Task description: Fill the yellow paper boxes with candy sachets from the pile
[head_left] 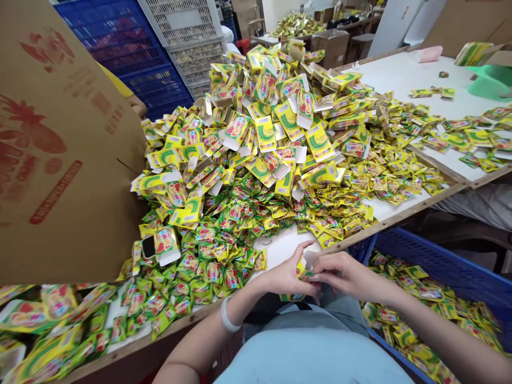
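Observation:
Close to my body, at the table's front edge, I hold a small yellow and green candy box (301,266) with its white end flap open. My left hand (284,278) is wrapped round the box from the left, thumb up. The fingers of my right hand (338,273) are closed at the box's open end; whether a sachet is between them is hidden. Just beyond lies a heap of small green and yellow sachets (236,216). Behind it rises a tall pile of similar boxes (266,133), many with flaps open.
A large brown carton (68,160) stands at the left. A blue crate (440,256) of filled boxes or sachets sits low on my right. Wooden rims (424,205) edge the white table. Stacked crates (196,37) and a yellow-sleeved person (116,81) are behind; grey-clothed legs (480,205) show at right.

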`<state>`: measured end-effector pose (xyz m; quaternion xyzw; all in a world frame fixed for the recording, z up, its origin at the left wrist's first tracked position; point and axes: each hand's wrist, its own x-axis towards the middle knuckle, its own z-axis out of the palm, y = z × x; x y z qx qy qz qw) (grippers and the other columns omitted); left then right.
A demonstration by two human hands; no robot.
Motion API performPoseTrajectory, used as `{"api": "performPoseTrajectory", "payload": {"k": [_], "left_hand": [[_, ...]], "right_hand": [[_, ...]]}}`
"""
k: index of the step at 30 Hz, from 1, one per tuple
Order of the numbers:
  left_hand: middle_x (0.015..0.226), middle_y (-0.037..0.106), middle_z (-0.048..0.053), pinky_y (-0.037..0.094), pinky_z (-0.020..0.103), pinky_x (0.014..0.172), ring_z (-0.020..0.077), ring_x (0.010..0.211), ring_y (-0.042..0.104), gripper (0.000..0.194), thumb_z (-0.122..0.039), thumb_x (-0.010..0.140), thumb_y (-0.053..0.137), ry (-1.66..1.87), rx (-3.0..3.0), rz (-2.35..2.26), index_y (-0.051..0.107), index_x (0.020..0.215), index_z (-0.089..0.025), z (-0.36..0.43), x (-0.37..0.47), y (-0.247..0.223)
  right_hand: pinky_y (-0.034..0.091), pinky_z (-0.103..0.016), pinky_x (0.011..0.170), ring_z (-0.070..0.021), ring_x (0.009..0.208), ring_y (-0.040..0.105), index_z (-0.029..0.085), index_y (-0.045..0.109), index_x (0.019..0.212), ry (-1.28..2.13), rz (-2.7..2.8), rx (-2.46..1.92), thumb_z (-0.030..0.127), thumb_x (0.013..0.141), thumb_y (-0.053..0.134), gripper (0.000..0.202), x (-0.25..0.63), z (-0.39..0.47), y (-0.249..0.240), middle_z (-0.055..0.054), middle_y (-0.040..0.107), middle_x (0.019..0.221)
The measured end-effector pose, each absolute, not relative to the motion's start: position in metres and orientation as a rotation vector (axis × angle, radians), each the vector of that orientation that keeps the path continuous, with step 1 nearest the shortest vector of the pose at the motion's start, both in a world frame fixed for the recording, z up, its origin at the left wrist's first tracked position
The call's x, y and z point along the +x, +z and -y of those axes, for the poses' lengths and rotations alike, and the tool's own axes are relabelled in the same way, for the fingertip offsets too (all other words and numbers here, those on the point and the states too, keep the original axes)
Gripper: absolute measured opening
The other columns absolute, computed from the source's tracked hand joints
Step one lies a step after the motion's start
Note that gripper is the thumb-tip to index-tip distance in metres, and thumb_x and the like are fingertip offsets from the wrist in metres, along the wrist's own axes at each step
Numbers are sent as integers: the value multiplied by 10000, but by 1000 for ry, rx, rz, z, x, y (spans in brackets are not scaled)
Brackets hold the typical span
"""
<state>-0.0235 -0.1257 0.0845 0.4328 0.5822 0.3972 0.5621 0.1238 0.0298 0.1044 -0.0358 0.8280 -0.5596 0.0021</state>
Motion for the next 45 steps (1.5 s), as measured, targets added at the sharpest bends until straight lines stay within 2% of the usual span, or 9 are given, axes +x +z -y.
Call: {"api": "performPoseTrajectory", "payload": {"k": [4,7,10,18,24,30,35,40,45], "left_hand": [[1416,498,144,416,437,1084,268,1259,532,911,-310,765,762,1039,1363,-1582,253,1516,-234,115,-40,84],[1372,539,150,358,476,1132,278,1322,467,504,-221,879,608,1056,1613,-2083,505,1372,-200,104,-68,77],[1447,483,165,293,556,1146,347,1414,342,391,-198,860,630,821,1708,-2562,632,1251,-212,92,-97,60],[1463,536,46,268,563,1123,314,1416,348,264,-246,946,552,687,1706,-2741,725,1128,-330,89,-119,41],[1132,730,86,476,422,981,230,1086,623,331,-238,995,428,1217,1428,-2592,680,1206,-206,104,-121,50],[1061,735,100,528,384,881,233,971,669,277,-198,954,478,1050,1415,-2622,705,1112,-178,117,-113,45],[1104,726,83,439,445,1018,251,1091,606,204,-267,925,554,1227,1347,-2679,749,942,-210,122,-104,52],[846,721,50,506,302,762,189,805,654,309,-435,934,545,1749,847,-2300,703,935,-169,109,-77,58],[815,675,32,511,263,641,148,672,620,432,-574,936,470,1927,620,-1943,623,1003,-175,99,-44,69]], "right_hand": [[451,-281,571,-154,571,575,215,714,859,-1508,-3122,430,442,973,513,323,134,-90,114,-39,694,773],[436,-334,624,-201,662,599,182,715,1024,-535,-3556,1202,445,947,550,321,130,-142,125,-132,699,1013],[461,-373,746,-275,916,625,158,703,1112,7,-3620,982,416,952,541,344,102,-152,115,-173,657,1169],[335,-519,1035,-327,1255,484,198,729,903,175,-3526,382,195,946,505,228,32,-109,37,-146,613,1339],[318,-532,1102,-325,1320,443,188,724,952,34,-3671,491,279,958,503,240,39,-121,37,-146,622,1311],[256,-588,1149,-366,1366,393,162,740,910,142,-3600,437,274,957,519,253,33,-120,27,-181,605,1323],[372,-542,1068,-329,1219,516,201,711,841,-490,-3760,569,251,941,532,211,40,-102,46,-139,670,1154],[430,-287,530,-155,554,491,234,516,769,-2054,-3182,1021,457,985,438,320,38,-41,66,10,503,621],[366,-250,491,-121,480,430,248,430,800,-2203,-3057,952,477,975,439,289,26,-7,61,53,445,573]]}}
